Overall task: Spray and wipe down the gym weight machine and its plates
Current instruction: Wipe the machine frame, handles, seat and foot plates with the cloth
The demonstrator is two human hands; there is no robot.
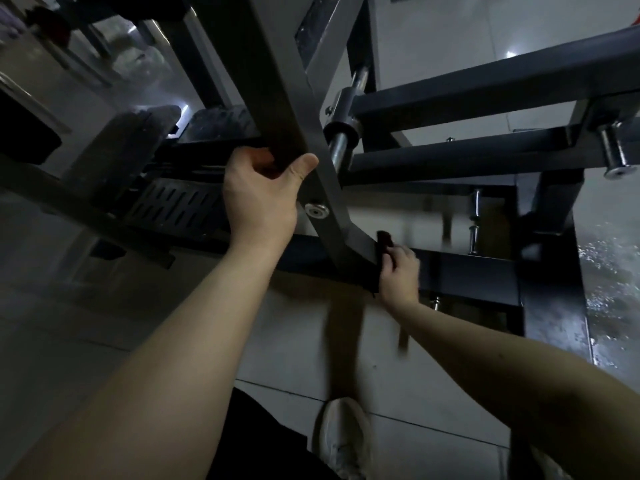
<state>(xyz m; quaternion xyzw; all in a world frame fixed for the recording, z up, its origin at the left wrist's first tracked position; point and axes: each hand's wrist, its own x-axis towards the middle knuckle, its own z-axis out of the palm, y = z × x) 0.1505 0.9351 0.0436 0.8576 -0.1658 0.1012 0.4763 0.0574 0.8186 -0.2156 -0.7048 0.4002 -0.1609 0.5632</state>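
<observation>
Head view. Left hand [259, 199] grips the slanted grey steel frame bar [273, 81] of the weight machine, thumb wrapped over its edge. Right hand [398, 275], lower and further right, fingers curled round a small dark wiping cloth [384, 241], held against the same bar's foot at the black steel crossbeam [467, 271]. Cloth blurred.

Pale tiled floor [294, 344], dark weight machine frame [550, 306] standing on it, light shoe [343, 441] planted nearby

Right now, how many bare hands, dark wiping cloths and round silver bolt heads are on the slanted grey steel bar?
Bare hands: 2 (left hand, right hand)
Dark cloth: 1
Round silver bolt head: 1
Total on grey bar: 4
</observation>
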